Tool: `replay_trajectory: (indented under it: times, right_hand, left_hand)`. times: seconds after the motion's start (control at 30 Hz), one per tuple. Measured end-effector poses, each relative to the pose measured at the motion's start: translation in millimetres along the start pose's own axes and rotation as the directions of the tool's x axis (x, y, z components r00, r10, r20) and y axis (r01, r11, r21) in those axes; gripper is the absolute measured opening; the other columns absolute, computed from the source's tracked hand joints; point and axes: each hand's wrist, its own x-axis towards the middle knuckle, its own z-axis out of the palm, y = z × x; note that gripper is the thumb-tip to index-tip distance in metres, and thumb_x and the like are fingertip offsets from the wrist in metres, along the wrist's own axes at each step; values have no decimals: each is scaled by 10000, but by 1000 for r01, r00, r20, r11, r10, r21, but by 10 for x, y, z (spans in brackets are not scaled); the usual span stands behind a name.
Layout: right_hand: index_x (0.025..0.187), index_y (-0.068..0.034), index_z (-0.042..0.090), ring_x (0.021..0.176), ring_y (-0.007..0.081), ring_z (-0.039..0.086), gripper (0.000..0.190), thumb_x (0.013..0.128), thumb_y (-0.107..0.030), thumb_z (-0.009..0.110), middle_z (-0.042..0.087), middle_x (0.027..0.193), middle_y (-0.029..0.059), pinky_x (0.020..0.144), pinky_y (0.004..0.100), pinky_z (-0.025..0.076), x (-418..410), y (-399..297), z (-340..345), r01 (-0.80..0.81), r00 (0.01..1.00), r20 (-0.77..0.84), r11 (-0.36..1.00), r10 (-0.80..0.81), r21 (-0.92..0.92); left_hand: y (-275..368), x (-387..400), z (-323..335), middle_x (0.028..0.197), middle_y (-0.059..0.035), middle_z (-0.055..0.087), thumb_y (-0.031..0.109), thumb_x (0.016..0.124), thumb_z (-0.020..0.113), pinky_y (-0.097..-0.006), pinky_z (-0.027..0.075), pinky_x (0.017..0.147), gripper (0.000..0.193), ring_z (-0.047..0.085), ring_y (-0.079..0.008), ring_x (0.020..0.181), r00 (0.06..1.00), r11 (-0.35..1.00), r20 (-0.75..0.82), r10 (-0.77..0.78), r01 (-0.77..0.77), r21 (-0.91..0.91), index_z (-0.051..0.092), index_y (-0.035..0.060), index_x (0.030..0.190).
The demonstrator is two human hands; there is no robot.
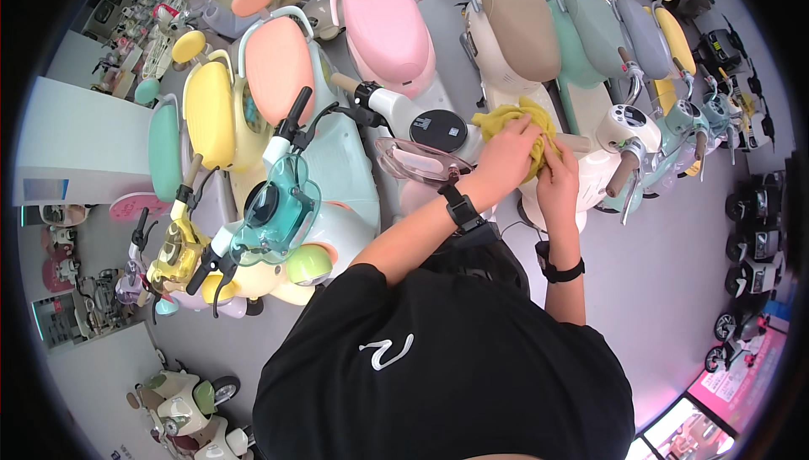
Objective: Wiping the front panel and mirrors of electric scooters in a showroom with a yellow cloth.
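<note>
A yellow cloth (pixel 519 128) is bunched over the right side of a scooter's handlebar, beside the round black display (pixel 438 131). My left hand (pixel 509 149) holds the cloth from the left, its fingers spread over the folds. At the cloth's lower right edge, my right hand (pixel 557 168) grips it with bent fingers. The cloth hides much of the grip and lever on that side. Below the display sits a clear pinkish windscreen (pixel 420 162). The scooter's pink seat (pixel 390 30) lies farther off.
Left stands a scooter with a teal clear windscreen (pixel 278 210) and black grips. A cream scooter's handlebar (pixel 628 125) with brown grips is close on the right. More scooters stand in rows behind. A white counter (pixel 88 138) is at the far left, a lit pink display (pixel 736 378) at lower right.
</note>
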Motion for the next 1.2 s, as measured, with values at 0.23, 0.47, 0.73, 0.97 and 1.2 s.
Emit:
replay_trajectory:
  times: [0.23,0.47,0.73,0.97,1.2]
  right_hand:
    - [1306,34,662,1237,413,560,442,885,112,551,584,1351,232,1059,453,459,-481,192,117,-64,996,-65,995,59,-78]
    - [1444,67,513,1335,422,488,535,910,57,547,451,1457,261,1127,448,403,-526,-85,243,-237,971,-1,969,238,71]
    - [1537,69,364,1361,493,438,653,949,-80,607,365,1522,335,1176,494,333,-251,-788,488,-127,971,213,990,110,68]
    - [1504,98,399,1307,493,482,689,945,-221,647,435,1488,349,1102,500,421,74,-1484,958,234,917,369,955,-154,-182]
    - [1407,126,516,1219,399,564,722,836,-283,685,495,1465,293,1024,432,502,258,-1831,1601,487,830,479,790,-286,-372]
  left_hand:
    - [92,-293,316,1358,-174,631,31,818,653,-399,560,978,314,583,-332,1271,978,978,-32,205,-202,59,674,7,1130]
    - [-150,-312,136,1277,-119,697,47,807,672,-379,573,941,274,642,-304,1182,987,968,23,160,-153,-197,726,50,1075]
    - [-376,-321,-616,1157,-100,723,77,821,664,-397,587,857,228,693,-293,1047,999,999,4,35,-35,-8,752,60,1030]
    - [-904,-478,-1234,1068,-124,737,59,809,642,-423,576,839,232,702,-359,943,961,979,-187,-202,193,-68,754,48,1011]
    - [-1402,-764,-1490,1079,-149,745,88,826,677,-406,575,856,228,710,-360,966,868,933,-343,-360,331,-142,766,44,1031]
